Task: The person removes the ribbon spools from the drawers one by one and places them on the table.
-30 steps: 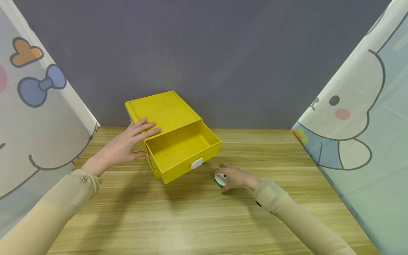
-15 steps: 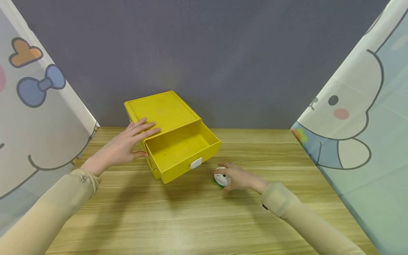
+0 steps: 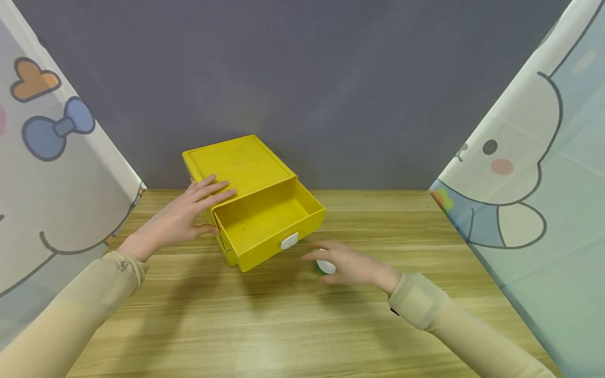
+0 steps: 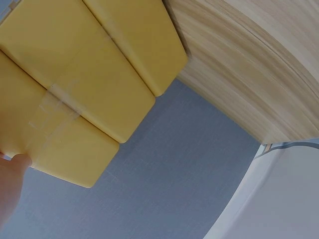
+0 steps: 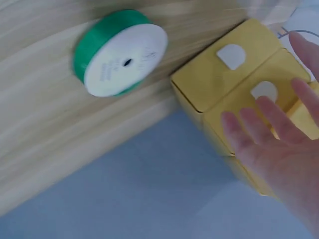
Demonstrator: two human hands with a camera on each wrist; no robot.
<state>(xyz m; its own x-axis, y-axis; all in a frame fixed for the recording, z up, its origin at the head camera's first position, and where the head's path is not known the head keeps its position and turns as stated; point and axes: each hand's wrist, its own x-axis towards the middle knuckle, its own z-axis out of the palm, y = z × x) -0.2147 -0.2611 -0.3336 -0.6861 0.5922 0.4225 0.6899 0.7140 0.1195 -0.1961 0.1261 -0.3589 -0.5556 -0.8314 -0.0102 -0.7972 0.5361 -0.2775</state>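
A yellow drawer cabinet (image 3: 241, 160) stands on the table, turned at an angle, with its top drawer (image 3: 257, 255) pulled out and nothing visible inside. My left hand (image 3: 181, 216) rests on the cabinet's top edge with fingers spread over the top; its thumb (image 4: 20, 162) lies against the side. Right of the drawer, a spool of green ribbon (image 5: 112, 74) with a white label face sits on the wood. My right hand (image 3: 350, 264) hovers over the spool, which it partly hides in the head view. In the right wrist view its fingers are spread, apart from the spool.
The wooden table (image 3: 283, 325) runs back to a dark grey backdrop (image 3: 331, 94). Printed cloth panels stand on the left (image 3: 71, 194) and right (image 3: 515, 210). The open drawer's white handle (image 3: 289, 241) juts out near my right hand.
My right fingers have straightened and spread away from the ribbon spool, and the hand looks lifted. My left hand keeps its place on the cabinet. The view has shifted slightly.
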